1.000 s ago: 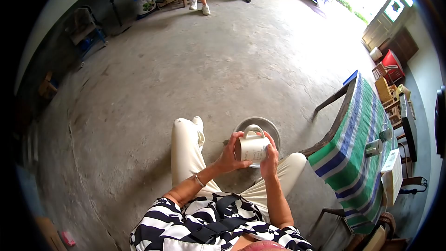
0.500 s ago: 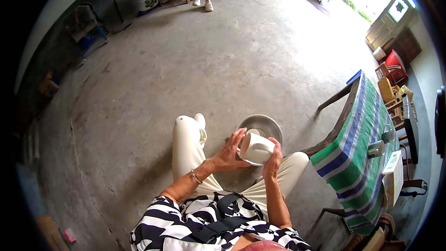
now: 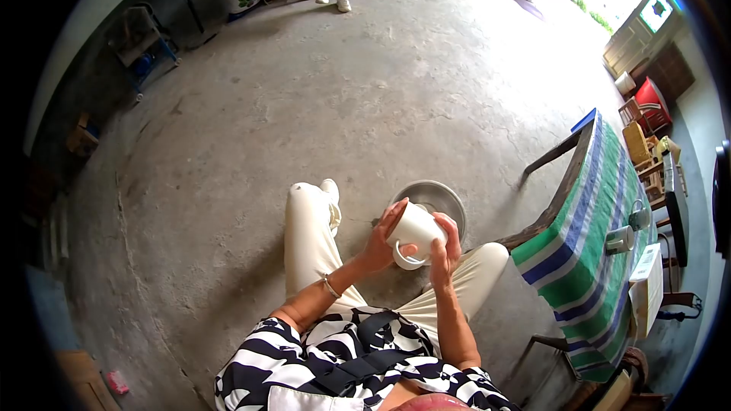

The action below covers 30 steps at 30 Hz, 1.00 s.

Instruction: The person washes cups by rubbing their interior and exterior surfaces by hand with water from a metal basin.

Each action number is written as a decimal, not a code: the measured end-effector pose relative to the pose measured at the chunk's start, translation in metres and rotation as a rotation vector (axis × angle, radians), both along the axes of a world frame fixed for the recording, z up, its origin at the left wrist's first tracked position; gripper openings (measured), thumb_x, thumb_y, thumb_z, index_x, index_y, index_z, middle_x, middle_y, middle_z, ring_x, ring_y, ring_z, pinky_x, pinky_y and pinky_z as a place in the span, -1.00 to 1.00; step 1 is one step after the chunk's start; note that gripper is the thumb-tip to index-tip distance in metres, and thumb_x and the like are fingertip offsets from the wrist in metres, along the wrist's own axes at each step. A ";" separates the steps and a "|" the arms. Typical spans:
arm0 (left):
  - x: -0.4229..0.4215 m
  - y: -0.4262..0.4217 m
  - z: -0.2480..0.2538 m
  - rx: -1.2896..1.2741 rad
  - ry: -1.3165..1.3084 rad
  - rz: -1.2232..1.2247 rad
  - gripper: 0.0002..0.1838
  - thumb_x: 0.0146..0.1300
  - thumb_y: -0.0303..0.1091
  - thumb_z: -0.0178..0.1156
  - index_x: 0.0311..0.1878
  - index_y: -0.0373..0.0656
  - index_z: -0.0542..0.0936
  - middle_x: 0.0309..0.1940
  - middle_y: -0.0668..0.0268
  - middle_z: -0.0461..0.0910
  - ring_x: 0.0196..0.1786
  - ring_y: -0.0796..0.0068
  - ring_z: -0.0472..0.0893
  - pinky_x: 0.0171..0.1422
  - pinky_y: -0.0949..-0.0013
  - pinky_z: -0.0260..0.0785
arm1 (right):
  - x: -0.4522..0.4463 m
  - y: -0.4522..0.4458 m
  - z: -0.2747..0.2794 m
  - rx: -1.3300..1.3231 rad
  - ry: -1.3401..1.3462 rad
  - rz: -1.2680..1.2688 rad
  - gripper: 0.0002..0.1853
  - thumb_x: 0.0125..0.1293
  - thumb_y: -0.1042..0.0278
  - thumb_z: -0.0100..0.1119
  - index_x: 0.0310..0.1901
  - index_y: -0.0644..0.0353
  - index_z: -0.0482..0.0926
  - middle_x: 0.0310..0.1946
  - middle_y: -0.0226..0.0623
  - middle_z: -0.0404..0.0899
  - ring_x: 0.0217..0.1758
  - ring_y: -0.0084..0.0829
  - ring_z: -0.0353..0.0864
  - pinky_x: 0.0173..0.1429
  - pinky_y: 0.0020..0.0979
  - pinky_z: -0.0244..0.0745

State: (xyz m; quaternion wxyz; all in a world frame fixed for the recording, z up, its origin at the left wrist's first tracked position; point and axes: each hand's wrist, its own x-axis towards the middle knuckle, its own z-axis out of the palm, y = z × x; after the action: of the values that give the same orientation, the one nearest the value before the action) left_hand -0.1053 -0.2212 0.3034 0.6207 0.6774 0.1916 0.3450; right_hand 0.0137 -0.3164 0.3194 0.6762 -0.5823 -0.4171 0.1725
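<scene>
Fingers of both hands closed on one pale mug. Left hand grips the end nearer it, fingers along the upper edge, a digit showing within the loop of the handle. Right hand clasps the other end, fingers bent over it. Mug tilted, handle towards the wearer's body, held up above the near part of a round metal basin. Basin on the concrete floor, just beyond the hands; its contents mostly hidden by mug and hands.

Bracelet on left wrist. Cream trousers, knees apart, basin beyond and between them. Black-and-white patterned top.

To the right, a desk under a green, blue and white striped cloth. On it, a metallic-looking cup lying or strongly tilted in view, cannot tell which; a glass-like vessel near it. Across the floor, two seated people, legs showing.
</scene>
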 end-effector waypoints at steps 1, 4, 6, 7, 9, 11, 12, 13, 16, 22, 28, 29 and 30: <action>-0.001 0.004 0.002 0.176 0.032 -0.005 0.04 -0.14 0.09 0.41 0.34 -0.21 0.12 0.24 0.06 0.21 0.27 0.21 0.27 0.28 0.26 0.16 | 0.007 0.001 -0.004 0.000 -0.001 0.001 -0.56 0.16 0.21 -0.01 0.01 0.33 0.39 0.01 -0.10 0.39 0.09 -0.27 0.37 0.22 -0.29 0.18; -0.008 0.018 0.012 0.353 0.060 -0.058 0.04 -0.19 0.03 0.46 0.33 -0.19 0.15 0.24 0.03 0.20 0.28 0.13 0.27 0.30 0.21 0.16 | 0.022 0.001 -0.014 -0.182 0.524 0.342 -0.39 0.12 0.10 0.14 0.14 0.34 0.33 0.04 -0.18 0.40 0.11 -0.34 0.37 0.21 -0.34 0.22; -0.011 0.026 0.022 0.334 0.080 -0.165 0.07 -0.25 -0.03 0.50 0.33 -0.18 0.14 0.26 0.02 0.18 0.28 0.08 0.26 0.33 0.18 0.14 | 0.030 -0.002 -0.016 -0.224 0.615 0.470 -0.32 0.09 0.06 0.19 0.17 0.34 0.30 0.04 -0.19 0.40 0.13 -0.34 0.37 0.20 -0.34 0.23; -0.010 0.028 0.020 0.332 0.079 -0.167 0.07 -0.25 -0.03 0.50 0.33 -0.18 0.14 0.26 0.02 0.18 0.28 0.08 0.26 0.33 0.18 0.14 | 0.032 -0.004 -0.016 -0.267 0.708 0.597 -0.25 0.06 0.03 0.24 0.20 0.34 0.26 0.05 -0.20 0.40 0.14 -0.34 0.36 0.19 -0.34 0.25; -0.007 0.032 0.011 0.408 0.115 -0.191 0.17 -0.28 -0.13 0.53 0.38 -0.17 0.01 0.25 0.06 0.18 0.30 0.16 0.22 0.32 0.17 0.16 | 0.033 -0.007 -0.019 -0.254 0.697 0.640 -0.13 -0.01 0.00 0.31 0.25 0.35 0.19 0.06 -0.20 0.40 0.15 -0.34 0.36 0.20 -0.33 0.26; -0.005 0.030 0.001 0.167 0.093 -0.198 0.17 -0.26 -0.19 0.52 0.38 -0.19 -0.02 0.26 0.08 0.17 0.29 0.21 0.23 0.28 0.22 0.22 | 0.030 -0.008 -0.024 -0.258 0.642 0.526 -0.14 -0.02 0.02 0.33 0.24 0.37 0.20 0.06 -0.18 0.39 0.15 -0.34 0.37 0.21 -0.34 0.26; -0.004 0.028 -0.005 -0.077 0.068 -0.211 0.17 -0.23 -0.24 0.52 0.39 -0.20 -0.06 0.26 0.09 0.16 0.28 0.27 0.25 0.24 0.27 0.29 | 0.024 -0.008 -0.028 -0.217 0.722 0.438 -0.15 -0.02 0.09 0.34 0.24 0.37 0.19 0.07 -0.17 0.39 0.15 -0.34 0.38 0.23 -0.35 0.25; -0.001 0.028 -0.014 -0.083 0.068 -0.220 0.17 -0.23 -0.24 0.52 0.39 -0.20 -0.06 0.26 0.09 0.16 0.28 0.27 0.25 0.24 0.27 0.29 | 0.019 -0.007 -0.031 -0.220 0.725 0.427 -0.15 -0.02 0.09 0.34 0.24 0.37 0.19 0.07 -0.17 0.39 0.15 -0.34 0.38 0.23 -0.35 0.25; 0.003 0.025 -0.023 -0.559 -0.077 -0.198 -0.08 0.01 -0.54 0.32 0.37 -0.27 -0.05 0.22 0.17 0.25 0.18 0.42 0.38 0.19 0.44 0.35 | 0.011 0.000 -0.031 -0.086 0.633 0.162 -0.17 -0.01 0.15 0.35 0.24 0.38 0.20 0.07 -0.17 0.40 0.14 -0.35 0.38 0.21 -0.36 0.27; -0.011 0.012 0.002 -0.864 -0.208 -0.175 -0.67 0.34 -0.31 -0.03 0.11 -0.25 0.37 -0.04 0.28 0.51 0.04 0.56 0.49 0.19 0.43 0.31 | 0.010 0.003 -0.035 -0.014 0.539 -0.009 -0.20 -0.02 0.16 0.37 0.23 0.31 0.24 0.03 -0.21 0.42 0.09 -0.36 0.41 0.18 -0.36 0.30; 0.005 -0.001 0.001 -0.753 -0.164 -0.038 -0.78 0.36 -0.20 -0.02 -0.26 -0.15 0.45 -0.43 0.46 0.47 -0.31 0.69 0.45 -0.10 0.54 0.32 | -0.002 0.003 -0.037 -0.043 0.293 -0.074 -0.20 0.00 0.23 0.33 0.26 0.30 0.17 0.08 -0.18 0.37 0.13 -0.35 0.38 0.20 -0.34 0.29; 0.008 -0.003 -0.007 -0.761 -0.227 -0.032 -0.78 0.35 -0.19 -0.01 -0.35 -0.10 0.40 -0.50 0.51 0.36 -0.40 0.73 0.35 -0.23 0.57 0.24 | -0.001 0.002 -0.037 -0.042 0.292 -0.072 -0.20 0.00 0.23 0.33 0.26 0.30 0.17 0.08 -0.18 0.37 0.13 -0.35 0.38 0.20 -0.34 0.29; 0.010 -0.004 -0.009 -0.768 -0.290 -0.029 -0.75 0.35 -0.19 0.00 -0.43 -0.06 0.34 -0.58 0.56 0.25 -0.49 0.77 0.24 -0.36 0.60 0.17 | 0.002 0.000 -0.038 -0.083 0.298 -0.011 -0.19 0.00 0.25 0.32 0.27 0.29 0.14 0.09 -0.17 0.35 0.15 -0.34 0.37 0.21 -0.33 0.28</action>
State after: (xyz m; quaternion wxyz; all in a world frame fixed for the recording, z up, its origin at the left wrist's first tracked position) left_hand -0.0957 -0.2257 0.2948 0.8539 0.3433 0.2075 0.3316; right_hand 0.0159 -0.3163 0.2810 0.7068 -0.5801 -0.3015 0.2704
